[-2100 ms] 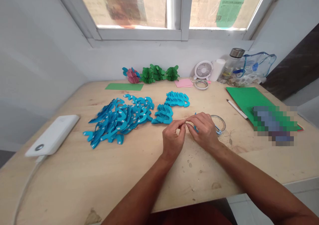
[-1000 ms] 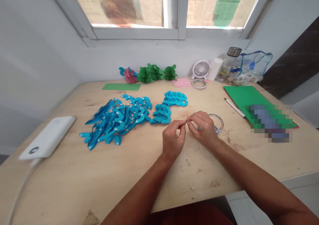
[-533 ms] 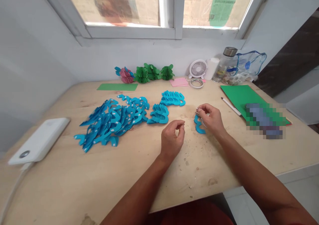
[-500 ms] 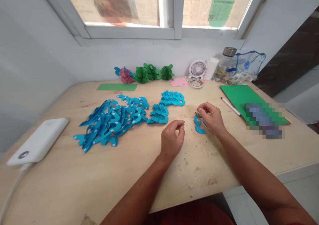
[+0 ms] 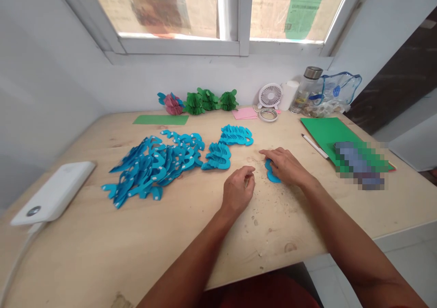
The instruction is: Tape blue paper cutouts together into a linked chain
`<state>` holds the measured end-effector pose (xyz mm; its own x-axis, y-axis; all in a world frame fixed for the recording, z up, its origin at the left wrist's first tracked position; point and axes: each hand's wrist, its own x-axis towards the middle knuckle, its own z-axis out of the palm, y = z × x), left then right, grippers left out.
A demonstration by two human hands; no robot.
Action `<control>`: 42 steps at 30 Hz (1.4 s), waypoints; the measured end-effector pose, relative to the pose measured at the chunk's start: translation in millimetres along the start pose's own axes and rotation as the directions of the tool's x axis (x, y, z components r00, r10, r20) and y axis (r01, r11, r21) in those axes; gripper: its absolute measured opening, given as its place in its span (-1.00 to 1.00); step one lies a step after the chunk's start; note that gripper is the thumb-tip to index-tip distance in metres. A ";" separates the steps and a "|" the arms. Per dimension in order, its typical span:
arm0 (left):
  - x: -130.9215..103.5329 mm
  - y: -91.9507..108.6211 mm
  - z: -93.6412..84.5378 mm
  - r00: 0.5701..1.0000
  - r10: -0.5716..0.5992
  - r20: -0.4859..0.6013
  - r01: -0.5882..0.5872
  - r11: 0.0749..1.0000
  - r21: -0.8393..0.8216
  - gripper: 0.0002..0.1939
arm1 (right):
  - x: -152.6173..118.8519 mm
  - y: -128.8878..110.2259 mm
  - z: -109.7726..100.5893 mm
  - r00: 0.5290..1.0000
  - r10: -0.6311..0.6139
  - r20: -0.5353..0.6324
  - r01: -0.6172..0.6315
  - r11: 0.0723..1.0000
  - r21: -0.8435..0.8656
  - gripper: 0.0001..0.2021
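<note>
My left hand (image 5: 239, 187) rests on the table with its fingers curled together; whether something small is pinched there is hidden. To its right, my right hand (image 5: 287, 166) lies palm down with its fingers stretched out, over a blue curved paper piece (image 5: 272, 177) that shows partly under it. Two stacks of folded blue paper, a near one (image 5: 217, 157) and a far one (image 5: 236, 135), stand beyond my left hand. Further left spreads a large heap of blue paper pieces (image 5: 157, 162) with small white squares on them.
A white power bank (image 5: 56, 192) lies at left. Along the back are green paper figures (image 5: 209, 99), a fan (image 5: 270, 95), a tape roll (image 5: 268, 114) and a bottle (image 5: 307, 89). A pen (image 5: 314, 145) lies beside green sheets (image 5: 327, 130) at right.
My right hand has turned palm down and its fingers have opened from a pinch over the blue piece. The scissors-like metal thing by it no longer shows. My left hand has hardly moved.
</note>
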<state>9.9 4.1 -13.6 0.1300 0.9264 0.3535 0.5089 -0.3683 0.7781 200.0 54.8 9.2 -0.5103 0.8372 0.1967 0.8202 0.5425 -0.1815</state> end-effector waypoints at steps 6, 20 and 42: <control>-1.0 -1.6 2.9 1.000 0.013 0.014 -0.014 1.000 0.018 -0.75 | 0.5 -5.7 -0.6 1.000 -0.016 0.017 0.017 1.000 -0.016 -0.47; -0.2 3.7 0.1 0.999 0.015 0.033 -0.018 0.997 0.075 -0.79 | -0.8 -33.4 3.9 0.999 -0.037 -0.039 0.046 0.970 0.239 -0.34; 2.1 9.6 -5.8 0.974 -0.175 0.147 0.153 0.977 0.146 -0.68 | 4.5 -30.8 19.6 0.980 0.181 -0.088 -0.086 0.773 0.629 -0.42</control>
<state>10.1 2.0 -2.4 0.1631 0.9778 0.1317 0.6417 -0.2066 0.7386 167.4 43.1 -3.2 -0.3286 0.9122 0.2449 0.5154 0.3904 -0.7629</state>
